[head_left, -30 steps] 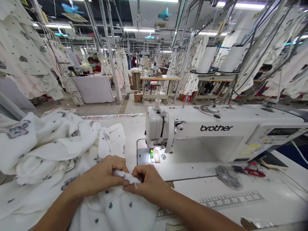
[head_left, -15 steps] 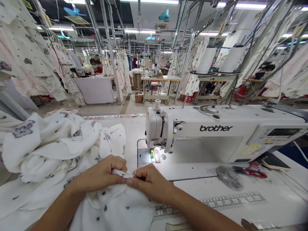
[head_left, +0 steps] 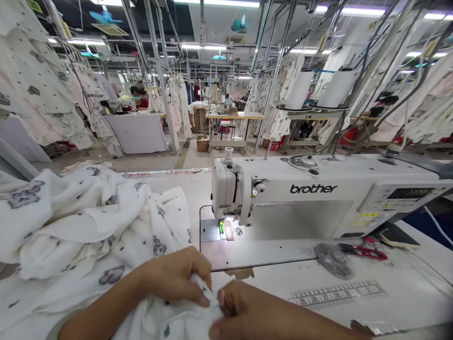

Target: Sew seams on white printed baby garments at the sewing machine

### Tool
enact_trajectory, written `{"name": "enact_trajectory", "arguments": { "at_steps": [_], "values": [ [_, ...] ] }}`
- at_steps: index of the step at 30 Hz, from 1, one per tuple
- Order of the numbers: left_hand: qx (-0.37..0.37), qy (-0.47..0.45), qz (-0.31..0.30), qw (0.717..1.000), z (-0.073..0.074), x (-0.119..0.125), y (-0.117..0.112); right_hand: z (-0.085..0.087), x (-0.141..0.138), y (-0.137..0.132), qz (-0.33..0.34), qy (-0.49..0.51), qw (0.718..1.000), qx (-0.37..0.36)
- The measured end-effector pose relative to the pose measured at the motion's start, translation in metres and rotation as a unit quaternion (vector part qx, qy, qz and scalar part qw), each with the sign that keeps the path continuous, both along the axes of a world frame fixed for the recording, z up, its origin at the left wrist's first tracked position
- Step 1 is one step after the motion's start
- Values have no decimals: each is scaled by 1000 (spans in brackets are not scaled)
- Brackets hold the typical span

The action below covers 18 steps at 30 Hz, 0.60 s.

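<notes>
White fabric with small dark prints (head_left: 155, 314) is pinched between the fingers of my left hand (head_left: 177, 278), near the table's front edge. Close beside it on the right, my right hand (head_left: 244, 307) has its fingers closed on the same fabric; its fingertips are partly hidden in the folds. A large crumpled heap of this cloth (head_left: 88, 217), printed with grey bears, lies left of my hands. Beyond them stands a white Brother sewing machine (head_left: 304, 172), with its lit needle area and a green part (head_left: 222, 227) by the presser foot apart from the fabric.
Right of my hands, a printed ruler strip (head_left: 336, 295) runs along the table. Behind it lie a clear round disc (head_left: 334, 260) and red-handled snips (head_left: 366, 251). Large thread cones (head_left: 299, 89) stand behind the machine. People sit at other machines farther back.
Both hands have moved down and slightly right, toward me, still gripping the fabric. The cloth has been drawn along with them. The camera view has shifted slightly.
</notes>
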<state>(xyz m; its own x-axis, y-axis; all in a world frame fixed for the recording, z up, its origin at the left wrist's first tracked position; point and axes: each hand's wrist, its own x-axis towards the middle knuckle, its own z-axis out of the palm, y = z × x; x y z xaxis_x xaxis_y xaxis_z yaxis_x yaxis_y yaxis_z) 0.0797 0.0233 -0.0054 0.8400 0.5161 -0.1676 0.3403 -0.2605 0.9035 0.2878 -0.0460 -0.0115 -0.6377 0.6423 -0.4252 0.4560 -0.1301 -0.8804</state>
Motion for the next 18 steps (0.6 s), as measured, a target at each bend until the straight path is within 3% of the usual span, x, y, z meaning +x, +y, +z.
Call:
{"name": "enact_trajectory", "arguments": {
  "at_steps": [2,3,5,6,7,8,10,12,13,14,15,16,18],
  "values": [
    [-25,11,-37,999,-7,16,0,0,19,-6,51,-1,998,-21],
    [-36,17,-52,998,-10,23,2,2,28,-5,71,-12,997,26],
    [-52,24,-67,996,-12,35,9,10,43,5,89,-31,976,195],
    [-60,24,-72,995,-12,39,13,14,47,12,88,-37,948,303],
    [-69,22,-75,995,-11,42,17,17,50,20,91,-43,903,418],
    [-80,20,-78,994,-10,43,21,19,51,28,105,-43,840,530],
    [-101,14,-84,991,-8,42,25,19,46,44,170,-28,675,718],
    [-123,9,-90,988,-7,38,28,13,38,54,244,11,503,829],
    [-133,7,-95,987,-7,36,28,9,33,58,266,43,440,856],
    [-141,6,-98,985,-7,33,29,4,30,60,270,73,401,873],
    [-148,6,-99,984,-7,31,30,-1,27,61,260,96,380,882],
    [-153,6,-98,983,-8,30,31,-6,25,61,243,113,375,887],
    [-158,8,-92,983,-9,28,34,-13,25,60,210,122,397,885]
  ]
}}
